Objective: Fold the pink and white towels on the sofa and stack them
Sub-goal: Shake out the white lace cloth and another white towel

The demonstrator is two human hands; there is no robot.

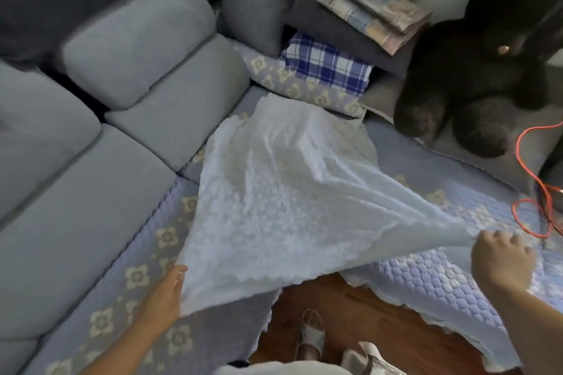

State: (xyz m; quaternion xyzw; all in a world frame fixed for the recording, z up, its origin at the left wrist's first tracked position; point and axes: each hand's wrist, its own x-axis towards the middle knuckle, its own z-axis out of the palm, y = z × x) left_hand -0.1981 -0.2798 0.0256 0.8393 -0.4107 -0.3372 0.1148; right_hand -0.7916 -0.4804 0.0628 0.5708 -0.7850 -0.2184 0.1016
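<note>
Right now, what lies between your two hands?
In the head view, the near scalloped edge of the white towel spans from the left hand to the right hand; below it show wooden floor and a sandalled foot.

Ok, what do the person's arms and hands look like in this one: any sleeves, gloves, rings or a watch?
Both forearms are bare as far as the frame shows, with no sleeves in view. The left hand and the right hand wear no gloves. No watch, bracelet or ring can be made out, though the picture is soft.
</note>
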